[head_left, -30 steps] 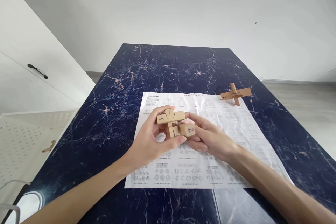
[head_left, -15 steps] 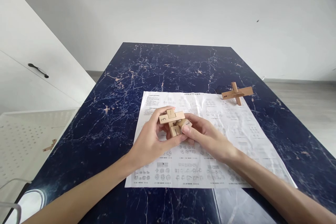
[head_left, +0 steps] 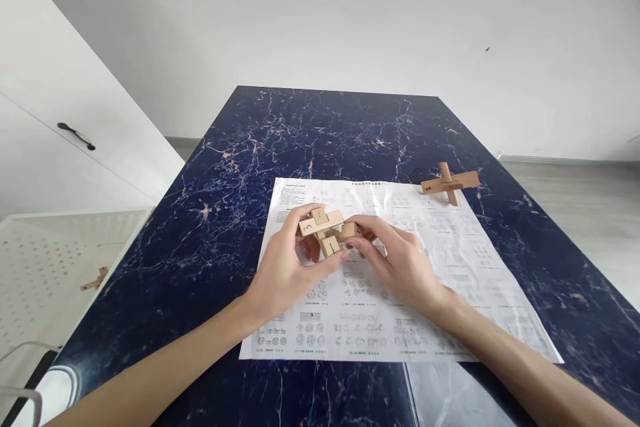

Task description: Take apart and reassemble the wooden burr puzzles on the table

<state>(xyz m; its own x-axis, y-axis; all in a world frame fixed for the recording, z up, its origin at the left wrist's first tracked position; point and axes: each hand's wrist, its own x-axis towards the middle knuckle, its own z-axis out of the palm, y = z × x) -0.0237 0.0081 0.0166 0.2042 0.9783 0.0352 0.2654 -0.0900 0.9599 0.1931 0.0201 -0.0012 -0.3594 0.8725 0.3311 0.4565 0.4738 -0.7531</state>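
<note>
Several pale wooden puzzle blocks are joined crosswise above a printed sheet (head_left: pixel 440 300). My left hand (head_left: pixel 287 267) wraps the left side of these puzzle blocks (head_left: pixel 320 225), its thumb along the bottom of a block with a dark line on its end. A long block across the top bears a "3". My right hand (head_left: pixel 403 257) pinches a wooden puzzle block (head_left: pixel 349 231) at the right side, marked with a figure too small to read surely. That block touches or nearly touches the others; its inner end is hidden.
A crossed pair of brown wooden pieces (head_left: pixel 451 183), one marked "2", lies over the sheet's upper right corner. Beneath is a dark blue marbled table (head_left: pixel 310 127). A white perforated surface (head_left: pixel 45 260) at lower left holds another small wooden piece (head_left: pixel 95 279).
My right hand has drawn slightly right and turned its block, so more of that block shows. The joined blocks have shifted a little left in my left hand.
</note>
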